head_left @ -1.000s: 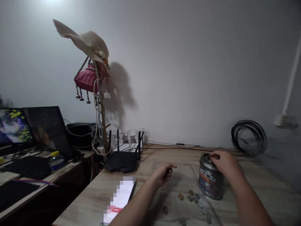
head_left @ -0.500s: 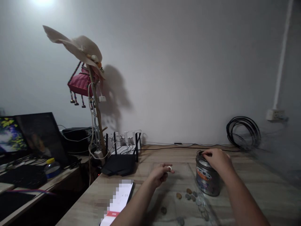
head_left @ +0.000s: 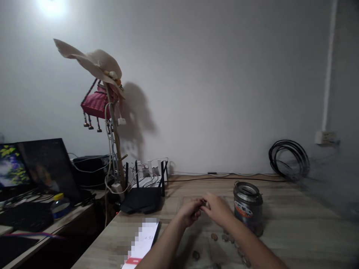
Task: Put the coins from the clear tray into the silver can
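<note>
My left hand [head_left: 191,213] is raised over the table with its fingers curled. The fingertips of my right hand [head_left: 218,210] are pinched and meet those of my left. Whatever lies between them is too small and dark to make out. To the right of both hands, a grey metal coin tin [head_left: 248,207] stands upright, with a dark slot in its lid and an orange label. Below my hands lie several loose coins, among them a brassy coin [head_left: 214,237] and a dark coin [head_left: 195,255]. My right forearm partly covers others.
At left are a phone [head_left: 143,241] with a lit screen and a black router [head_left: 141,198] with upright antennas. A wooden stand [head_left: 115,138] carries a hat and a pink bag. Coiled black cable [head_left: 288,158] rests against the wall at right.
My right hand has left the tin's lid and moved left to meet my left hand. My left hand's outstretched fingers have drawn in. The view has shifted slightly.
</note>
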`<action>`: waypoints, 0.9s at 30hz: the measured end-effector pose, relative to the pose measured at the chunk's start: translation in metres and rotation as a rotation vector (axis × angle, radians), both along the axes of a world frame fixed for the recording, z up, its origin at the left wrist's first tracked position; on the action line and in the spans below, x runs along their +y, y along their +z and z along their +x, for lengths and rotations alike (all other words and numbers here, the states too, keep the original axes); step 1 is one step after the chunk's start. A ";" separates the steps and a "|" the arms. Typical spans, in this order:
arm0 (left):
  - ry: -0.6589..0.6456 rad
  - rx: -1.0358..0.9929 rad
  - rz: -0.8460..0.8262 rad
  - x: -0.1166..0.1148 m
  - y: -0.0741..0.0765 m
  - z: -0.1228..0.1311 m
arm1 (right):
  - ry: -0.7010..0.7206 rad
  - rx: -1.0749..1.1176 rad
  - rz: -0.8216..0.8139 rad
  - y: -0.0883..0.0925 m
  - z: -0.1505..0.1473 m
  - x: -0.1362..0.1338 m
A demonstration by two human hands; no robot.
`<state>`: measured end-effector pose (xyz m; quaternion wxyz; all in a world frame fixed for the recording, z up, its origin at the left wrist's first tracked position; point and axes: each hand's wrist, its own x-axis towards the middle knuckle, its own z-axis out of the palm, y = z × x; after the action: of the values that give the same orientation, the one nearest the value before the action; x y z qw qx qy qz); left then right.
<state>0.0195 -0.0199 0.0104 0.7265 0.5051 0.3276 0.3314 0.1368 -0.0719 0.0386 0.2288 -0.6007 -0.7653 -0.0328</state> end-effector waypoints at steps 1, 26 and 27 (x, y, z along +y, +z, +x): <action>0.000 -0.004 -0.011 -0.001 0.001 0.000 | -0.009 -0.013 -0.002 0.000 0.001 0.000; 0.096 -0.228 -0.248 -0.003 0.007 -0.003 | -0.655 0.030 0.161 0.050 0.107 -0.012; 0.065 -0.218 -0.227 -0.004 0.008 -0.003 | -0.660 0.035 0.167 0.049 0.108 -0.012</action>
<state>0.0164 -0.0242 0.0181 0.7990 0.3701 0.2982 0.3684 0.2447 -0.0839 0.0881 0.2674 -0.7957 -0.5202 -0.1572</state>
